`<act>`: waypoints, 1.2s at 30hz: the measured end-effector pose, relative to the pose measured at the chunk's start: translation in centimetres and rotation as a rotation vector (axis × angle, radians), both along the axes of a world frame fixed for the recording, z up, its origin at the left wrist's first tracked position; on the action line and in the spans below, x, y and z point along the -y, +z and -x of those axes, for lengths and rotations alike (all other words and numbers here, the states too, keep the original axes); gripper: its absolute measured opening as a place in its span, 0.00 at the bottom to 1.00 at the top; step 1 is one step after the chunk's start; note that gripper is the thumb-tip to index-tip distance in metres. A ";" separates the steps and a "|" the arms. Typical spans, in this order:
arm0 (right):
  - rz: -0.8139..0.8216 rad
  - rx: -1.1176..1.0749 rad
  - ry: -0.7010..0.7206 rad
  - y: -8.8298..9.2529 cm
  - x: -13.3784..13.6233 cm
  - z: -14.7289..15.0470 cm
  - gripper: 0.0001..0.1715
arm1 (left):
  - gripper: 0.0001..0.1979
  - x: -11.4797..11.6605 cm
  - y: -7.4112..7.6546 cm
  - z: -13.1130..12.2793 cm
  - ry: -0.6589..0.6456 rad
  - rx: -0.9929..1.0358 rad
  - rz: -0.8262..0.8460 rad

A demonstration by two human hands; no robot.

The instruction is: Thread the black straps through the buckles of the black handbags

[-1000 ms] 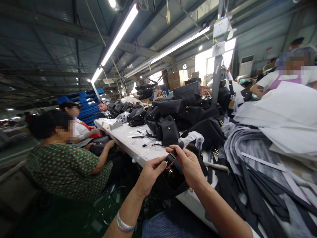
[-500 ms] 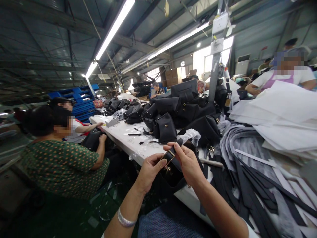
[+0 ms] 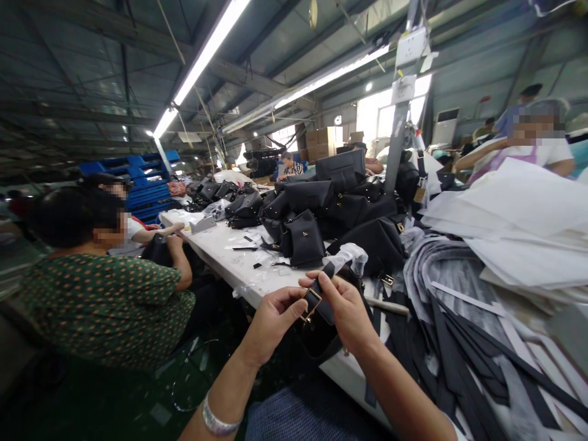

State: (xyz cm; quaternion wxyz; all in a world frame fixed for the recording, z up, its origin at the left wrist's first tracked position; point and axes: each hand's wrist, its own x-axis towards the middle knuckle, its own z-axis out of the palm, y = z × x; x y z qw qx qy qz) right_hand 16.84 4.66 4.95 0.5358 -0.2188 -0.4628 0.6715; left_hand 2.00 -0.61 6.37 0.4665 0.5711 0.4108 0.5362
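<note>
My left hand [image 3: 271, 321] and my right hand [image 3: 345, 309] are raised together over the near edge of a white table [image 3: 229, 254]. Both pinch a black strap [image 3: 323, 300] that carries a gold rectangular buckle [image 3: 311, 302]. The left fingers grip the buckle end, the right thumb and fingers press the strap just beyond it. Under the hands hangs a black handbag [image 3: 321, 337], partly hidden by them. A silver bangle [image 3: 218, 422] circles my left wrist.
Several black handbags [image 3: 303, 236] are piled along the table. Black straps and grey strips [image 3: 459, 331] lie in a heap on the right under white sheets [image 3: 523, 214]. A person in a green dotted top [image 3: 101, 306] sits left; others work behind and at the far right.
Both hands with the strap have shifted slightly left and down in view as my head turned. The person in green has moved a hand toward the table.
</note>
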 end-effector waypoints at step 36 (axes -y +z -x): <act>0.044 -0.071 0.021 0.0 1.5 -1.5 0.20 | 0.13 -0.3 -0.5 -1.7 0.187 -0.181 -0.035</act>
